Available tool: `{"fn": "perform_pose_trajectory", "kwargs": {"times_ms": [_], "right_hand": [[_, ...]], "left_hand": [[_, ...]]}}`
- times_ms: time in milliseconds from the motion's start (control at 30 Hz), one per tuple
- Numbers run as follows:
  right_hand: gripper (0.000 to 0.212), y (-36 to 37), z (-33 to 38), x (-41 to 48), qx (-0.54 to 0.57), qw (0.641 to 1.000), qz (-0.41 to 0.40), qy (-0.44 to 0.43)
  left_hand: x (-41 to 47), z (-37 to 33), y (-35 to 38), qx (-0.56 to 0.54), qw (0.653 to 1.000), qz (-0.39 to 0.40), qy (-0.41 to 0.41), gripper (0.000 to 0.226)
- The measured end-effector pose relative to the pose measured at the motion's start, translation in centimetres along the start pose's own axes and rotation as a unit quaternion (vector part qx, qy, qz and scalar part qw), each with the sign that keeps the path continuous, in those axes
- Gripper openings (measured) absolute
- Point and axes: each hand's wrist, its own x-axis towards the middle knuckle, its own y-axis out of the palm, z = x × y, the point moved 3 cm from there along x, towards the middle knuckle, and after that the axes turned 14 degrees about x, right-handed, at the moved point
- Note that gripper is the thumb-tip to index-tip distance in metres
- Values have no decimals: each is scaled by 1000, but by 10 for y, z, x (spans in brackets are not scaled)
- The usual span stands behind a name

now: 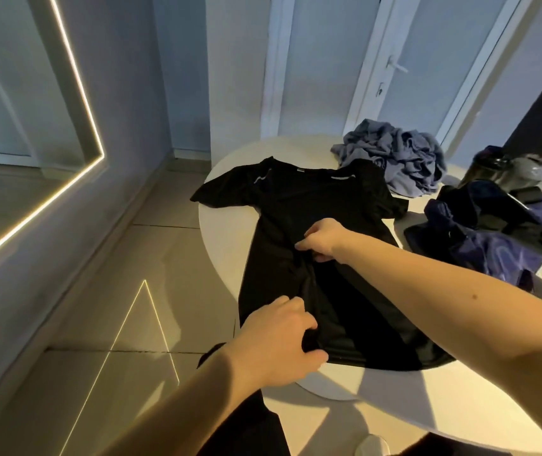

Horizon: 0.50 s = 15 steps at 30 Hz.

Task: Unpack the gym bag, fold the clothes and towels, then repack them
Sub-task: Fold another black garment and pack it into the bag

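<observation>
Our black shirt point(312, 199) lies long on the white table point(220, 232), neck end far, while our left hand point(279, 343) and right hand point(324, 238) both pinch its cloth.

T-shirt point(312, 205): plain black, pale strips at shoulders. Crumpled cloth point(398, 156): grey-blue. Gym bag point(493, 238): dark navy with black parts. Table point(220, 238): white. Floor point(151, 258): beige tile.

One wide-angle view looks from the person's head forward and down, tilted, close over the round white tabletop point(220, 251). It centres on the black short-sleeved T-shirt point(312, 199), with the left hand point(279, 343) and right hand point(324, 240) reaching in from the bottom edge.
</observation>
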Motion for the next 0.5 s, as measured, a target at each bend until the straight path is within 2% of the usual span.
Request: {"fn": "perform_pose_trajectory", "kwargs": {"times_ms": [67, 133, 233, 400, 500], "right_hand": [[22, 1, 2, -1, -56, 998, -6, -25], [19, 0, 4, -1, -113, 992, -11, -54], [26, -2, 5, 1, -180, 976, -40, -113], [39, 4, 1, 4, -214, 947, -43, -237], [25, 0, -9, 12, -233, 950, -25, -205]], "left_hand": [[-3, 4, -3, -53, 998, 15, -12, 46], [-3, 11, -10, -93, 995, -15, -36, 34], [-1, 26, -18, -20, 994, -88, -63, 30], [3, 31, -5, 56, 996, -17, -60, 49], [3, 33, -3, 44, 998, -1, -48, 48]]}}
